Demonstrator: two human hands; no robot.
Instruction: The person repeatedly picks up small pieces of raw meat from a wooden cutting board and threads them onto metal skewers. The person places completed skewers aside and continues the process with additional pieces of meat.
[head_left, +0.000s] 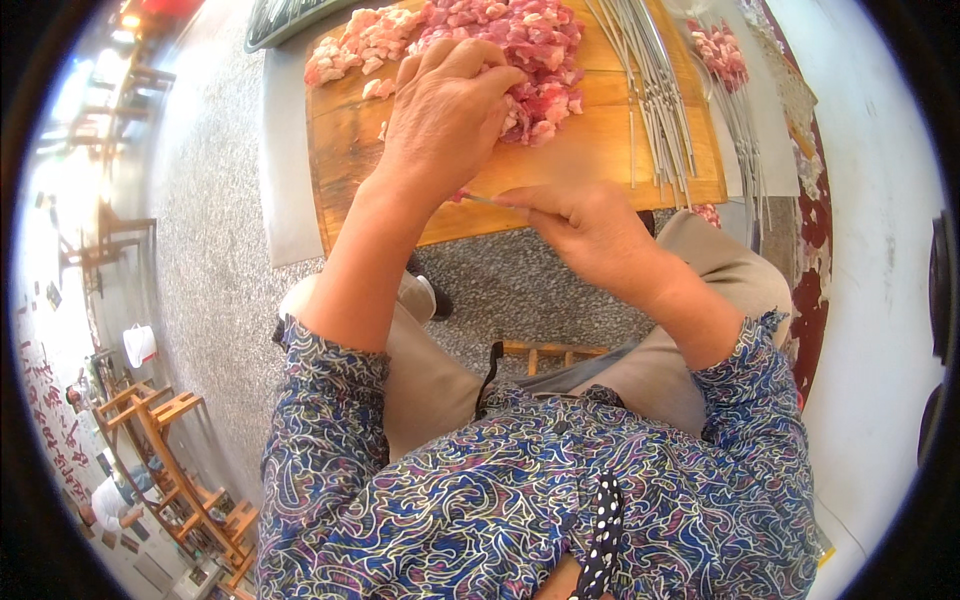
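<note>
A heap of cut raw meat lies on a wooden cutting board, with paler, fatty pieces to its left. My left hand is at the heap's near left edge, fingers bent down against the meat. Its fingertips are hidden, so whether it pinches a piece does not show. My right hand grips a thin metal skewer over the board's near edge. A bit of red meat shows at the skewer's far part, partly behind my left wrist. Several bare metal skewers lie along the board's right side.
Skewers loaded with meat rest right of the board, beside a white wall. A grey tray holding skewers stands at the far left. My knees flank the board's near edge. Wooden stools stand left across the speckled floor.
</note>
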